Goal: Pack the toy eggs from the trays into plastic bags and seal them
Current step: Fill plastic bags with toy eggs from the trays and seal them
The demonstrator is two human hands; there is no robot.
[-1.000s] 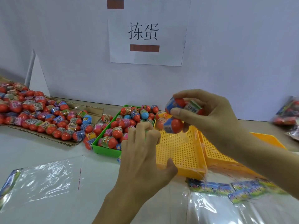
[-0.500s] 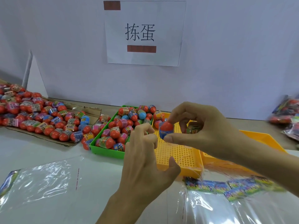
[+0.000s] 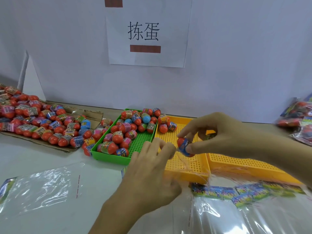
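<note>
The right hand (image 3: 217, 134) hangs above the near yellow perforated plastic tray (image 3: 185, 164), with thumb and forefinger pinched on a small red toy egg wrapped in a blue printed band (image 3: 184, 146); further wrapped eggs seem tucked inside its curled fingers, though they are too hidden to count. The left hand (image 3: 152, 173) is raised just beside that egg, its fingers bent and their tips closed on the thin edge of a clear plastic bag (image 3: 182, 168) whose film trails down over the yellow tray's front rim; the mouth of the bag is hard to make out. Beside the yellow tray on the left, touching it, stands a green perforated plastic tray (image 3: 108, 156) with a heap of red eggs in coloured wrappers (image 3: 128, 130) filling its far half, and a few of them spill over into the far corner of the yellow tray. A second yellow tray (image 3: 244, 166) lies to the right of the first, largely behind the right forearm. On the white table (image 3: 42, 156), towards its left edge, a flattened brown cardboard sheet (image 3: 91, 115) carries a wide spread of loose wrapped eggs (image 3: 42, 120). A flat empty clear bag with a red line along one edge (image 3: 42, 190) lies at the near left of the table, and a stack of clear bags with colourful printed header cards (image 3: 244, 195) lies at the near right. At the far right edge sit filled bags of eggs (image 3: 300, 119), blurred. A white paper sign with black characters (image 3: 146, 32) is taped to the pale wall behind.
</note>
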